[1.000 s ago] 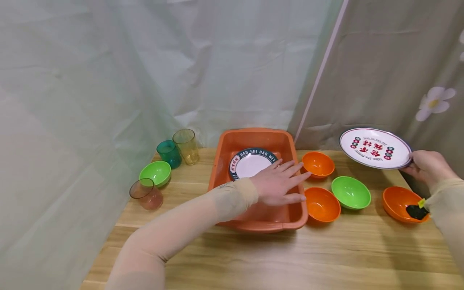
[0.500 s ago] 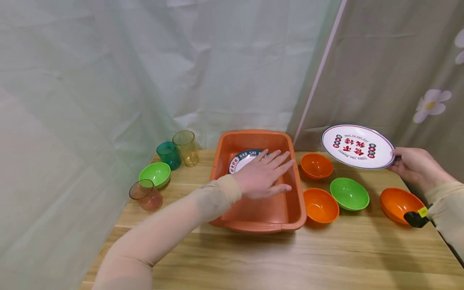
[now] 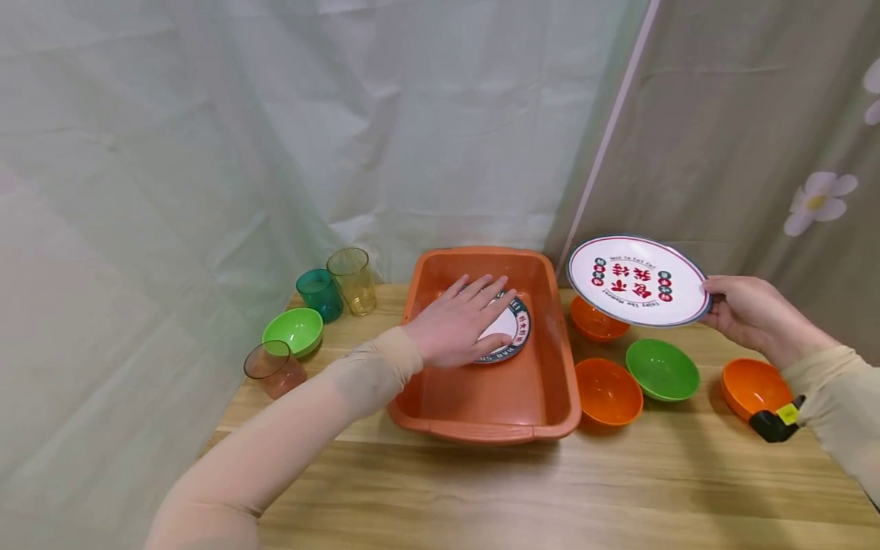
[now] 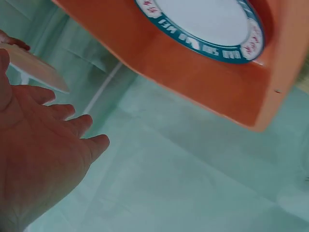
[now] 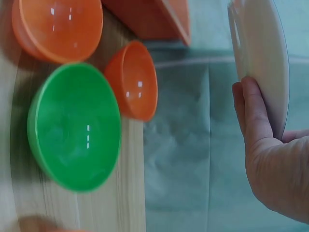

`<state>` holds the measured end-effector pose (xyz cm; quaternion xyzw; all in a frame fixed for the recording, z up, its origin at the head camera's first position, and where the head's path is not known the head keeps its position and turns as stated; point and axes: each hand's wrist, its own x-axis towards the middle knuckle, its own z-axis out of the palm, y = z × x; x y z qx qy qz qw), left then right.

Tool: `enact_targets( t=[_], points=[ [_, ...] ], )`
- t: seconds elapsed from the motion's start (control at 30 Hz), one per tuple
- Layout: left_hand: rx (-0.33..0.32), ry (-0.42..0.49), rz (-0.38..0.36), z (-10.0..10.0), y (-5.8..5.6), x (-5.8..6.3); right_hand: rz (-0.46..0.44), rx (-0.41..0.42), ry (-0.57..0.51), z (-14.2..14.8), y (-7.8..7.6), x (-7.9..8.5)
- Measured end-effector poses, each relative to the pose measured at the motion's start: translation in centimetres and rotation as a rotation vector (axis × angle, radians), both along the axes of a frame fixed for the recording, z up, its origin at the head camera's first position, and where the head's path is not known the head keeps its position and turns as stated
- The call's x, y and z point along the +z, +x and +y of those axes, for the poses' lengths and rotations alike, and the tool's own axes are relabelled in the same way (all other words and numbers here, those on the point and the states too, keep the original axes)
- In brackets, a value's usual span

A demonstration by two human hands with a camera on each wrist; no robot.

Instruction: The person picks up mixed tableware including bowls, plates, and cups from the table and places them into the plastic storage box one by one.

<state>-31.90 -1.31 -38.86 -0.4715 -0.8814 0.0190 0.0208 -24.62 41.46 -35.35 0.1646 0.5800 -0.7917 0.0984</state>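
Observation:
My right hand [image 3: 745, 313] grips the edge of a white plate [image 3: 635, 281] with a dark rim and red lettering. It holds the plate raised above the back orange bowl [image 3: 596, 318]. In the right wrist view the thumb and fingers pinch the plate [image 5: 265, 53] from both faces. My left hand [image 3: 457, 321] hovers over the orange basin [image 3: 481, 397], fingers spread and holding nothing. Inside the basin lies another plate [image 3: 520, 325] with a teal lettered rim, partly hidden by that hand. The left wrist view shows this plate [image 4: 203, 21] whole apart from its cut-off top.
Right of the basin are another orange bowl [image 3: 608, 391], a green bowl [image 3: 662, 370] and a further orange bowl [image 3: 752, 386]. On the left stand a green bowl [image 3: 293, 331], a teal cup [image 3: 320, 295], a yellow cup [image 3: 354, 281] and a pinkish cup [image 3: 275, 372]. Curtains hang behind the table.
My right hand has carried the raised plate leftward, toward the basin. My left hand has moved left across the basin, uncovering the right side of the plate inside.

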Motion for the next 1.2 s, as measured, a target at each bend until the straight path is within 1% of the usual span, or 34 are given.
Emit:
enact_targets(
  t=[0.13, 0.4, 0.63, 0.73, 0.87, 0.97, 1.2],
  points=[
    [0.028, -0.004, -0.013, -1.4, -0.4, -0.3, 0.009, 0.020, 0.009, -1.4, -0.2, 0.1],
    [0.068, 0.021, -0.082, -4.1, -0.7, -0.6, 0.019, 0.050, 0.020, -4.3, -0.4, 0.3],
    [0.113, 0.038, -0.121, -6.2, -1.1, -1.0, 0.011, 0.077, 0.112, -7.4, -0.9, 0.3],
    [0.118, 0.053, -0.114, -7.0, -1.2, -1.4, 0.021, 0.088, 0.125, -8.8, -1.3, 0.2],
    [0.131, 0.075, -0.112, -7.9, -1.3, -1.7, 0.026, 0.097, 0.141, -10.8, -1.8, -0.1],
    [0.141, 0.094, -0.125, -8.3, -1.2, -1.7, 0.024, 0.106, 0.155, -12.1, -2.2, -0.4],
    [0.159, 0.108, -0.147, -9.3, -1.2, -2.2, 0.023, 0.134, 0.180, -14.5, -3.0, -1.2]
  ],
)
